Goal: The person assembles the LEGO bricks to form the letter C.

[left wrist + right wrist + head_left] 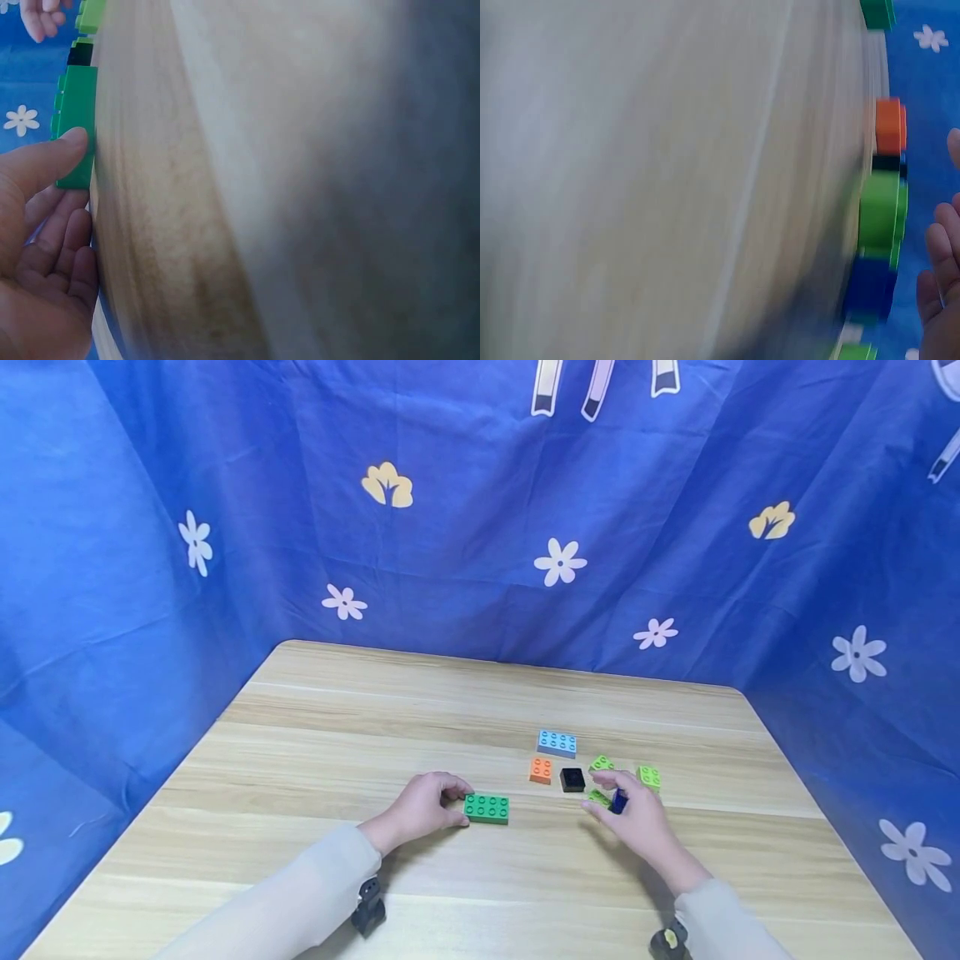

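My left hand (420, 810) pinches the left end of a long green brick (487, 809) lying on the wooden table. The left wrist view shows the thumb (73, 142) against the side of that brick, the other fingers loosely bent below it. Over the group of bricks on the right hovers my right hand (633, 814), thumb and fingers spread and holding nothing. Beneath it are a lime green brick (598, 797) and a dark blue brick (618, 801), both partly covered in the head view. In the right wrist view the dark blue brick (870, 289) stands apart from the fingers.
Left of the right hand are a black brick (572, 780), an orange brick (541, 770) and a light blue brick (557, 743). More lime bricks lie behind it, one farther right (649, 777). Blue patterned cloth (480, 527) walls the table's back and sides.
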`<state>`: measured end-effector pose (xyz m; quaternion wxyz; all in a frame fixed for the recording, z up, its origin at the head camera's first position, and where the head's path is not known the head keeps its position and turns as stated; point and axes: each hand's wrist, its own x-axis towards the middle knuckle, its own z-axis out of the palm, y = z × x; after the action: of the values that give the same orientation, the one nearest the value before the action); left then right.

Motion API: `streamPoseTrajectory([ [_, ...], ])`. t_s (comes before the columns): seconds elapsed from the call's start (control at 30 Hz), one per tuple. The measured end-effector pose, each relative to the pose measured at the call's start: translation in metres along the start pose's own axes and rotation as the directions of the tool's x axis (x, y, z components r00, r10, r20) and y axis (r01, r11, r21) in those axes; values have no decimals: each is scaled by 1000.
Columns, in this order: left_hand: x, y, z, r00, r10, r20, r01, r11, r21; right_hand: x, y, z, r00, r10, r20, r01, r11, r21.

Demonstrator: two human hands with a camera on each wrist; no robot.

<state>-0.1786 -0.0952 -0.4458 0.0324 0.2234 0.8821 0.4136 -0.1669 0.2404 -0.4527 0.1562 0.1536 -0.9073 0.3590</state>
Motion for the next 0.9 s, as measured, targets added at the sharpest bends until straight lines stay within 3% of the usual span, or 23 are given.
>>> streamPoseTrajectory([
  [0.23,0,-1,0,1000,2,3,-2,1000,8,-7,19,-18,998,55,3,-55,998,-24],
  [0.57,0,-2,0,1000,11,5,-11,1000,13,-15,36,-26,986,162,48,-158,984,-75],
  [0.9,-1,0,0,1000,-3,1,3,1000,24,-18,42,-28,982,180,53,-171,976,-136],
])
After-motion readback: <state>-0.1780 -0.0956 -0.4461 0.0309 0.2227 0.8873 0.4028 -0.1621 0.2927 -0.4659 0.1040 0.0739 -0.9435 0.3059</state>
